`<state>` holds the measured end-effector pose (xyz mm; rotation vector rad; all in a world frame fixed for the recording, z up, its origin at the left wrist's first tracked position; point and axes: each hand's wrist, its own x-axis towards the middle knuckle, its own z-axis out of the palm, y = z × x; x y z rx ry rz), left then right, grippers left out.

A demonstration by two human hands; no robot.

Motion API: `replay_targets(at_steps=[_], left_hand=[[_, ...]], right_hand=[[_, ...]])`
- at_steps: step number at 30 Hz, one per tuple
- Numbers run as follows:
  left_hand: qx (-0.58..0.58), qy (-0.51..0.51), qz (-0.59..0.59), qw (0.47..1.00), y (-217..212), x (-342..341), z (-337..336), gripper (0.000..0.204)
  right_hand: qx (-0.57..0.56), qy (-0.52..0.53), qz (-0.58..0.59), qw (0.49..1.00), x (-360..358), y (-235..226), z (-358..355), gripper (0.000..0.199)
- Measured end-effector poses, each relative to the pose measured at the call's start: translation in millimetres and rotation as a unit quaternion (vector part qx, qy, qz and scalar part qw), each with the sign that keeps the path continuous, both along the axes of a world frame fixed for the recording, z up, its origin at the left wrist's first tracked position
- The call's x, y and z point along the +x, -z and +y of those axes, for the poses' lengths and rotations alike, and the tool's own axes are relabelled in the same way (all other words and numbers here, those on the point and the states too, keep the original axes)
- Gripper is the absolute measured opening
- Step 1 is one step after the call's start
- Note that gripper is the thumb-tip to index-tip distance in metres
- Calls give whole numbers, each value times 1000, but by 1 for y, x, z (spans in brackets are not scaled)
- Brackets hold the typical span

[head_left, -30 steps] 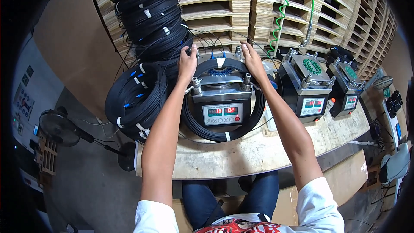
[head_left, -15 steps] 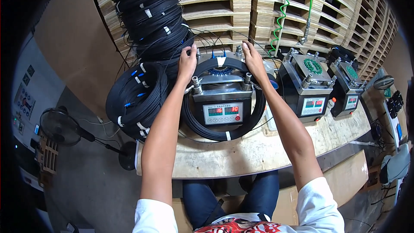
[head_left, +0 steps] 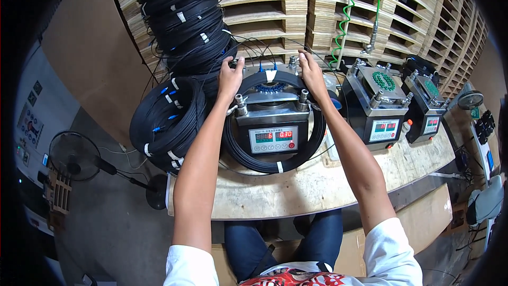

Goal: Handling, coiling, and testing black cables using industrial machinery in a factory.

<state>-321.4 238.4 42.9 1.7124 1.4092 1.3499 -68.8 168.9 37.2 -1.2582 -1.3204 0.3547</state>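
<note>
A bench machine with a lit red-digit panel and metal corner knobs stands in front of me. A black cable coil, bound with white tape, hangs around it, its top lying across the machine's upper plate. Blue-tipped cable ends stick up at the back. My left hand is beside the back left corner, thumb and forefinger apart; its other fingers are partly hidden. At the back right corner, my right hand has its fingers stretched out near a knob. Neither hand visibly holds anything.
Stacked black cable coils rise at the back left, with more coils below. Two similar machines with green rings stand to the right on the wooden bench. A green spiral hose hangs before wooden pallets. A fan stands left.
My left thumb and forefinger have spread slightly apart. The red digits on the middle machine's panel have changed. The coil has stayed in place.
</note>
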Motion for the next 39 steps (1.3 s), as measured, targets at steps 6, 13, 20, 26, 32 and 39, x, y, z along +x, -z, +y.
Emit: replay_targets(at_steps=[6,13,20,26,32,39], left_hand=[[-8,26,-9,1000,3,0,3,68],[-36,26,-12,999,4,2,6,66],[-4,-5,19,1000,-2,4,-7,65],[10,-15,30,999,3,0,3,64],[4,52,-1,999,1,3,-2,56],[18,70,19,997,-7,7,-6,59]], right_hand=[[-2,47,-42,998,-2,-3,-3,51],[-21,13,-58,998,4,1,3,48],[-5,-35,-14,999,9,5,6,46],[-8,-37,-17,999,6,2,4,46],[0,-14,-25,1000,9,9,7,44],[-28,-4,-8,1000,27,25,22,42]])
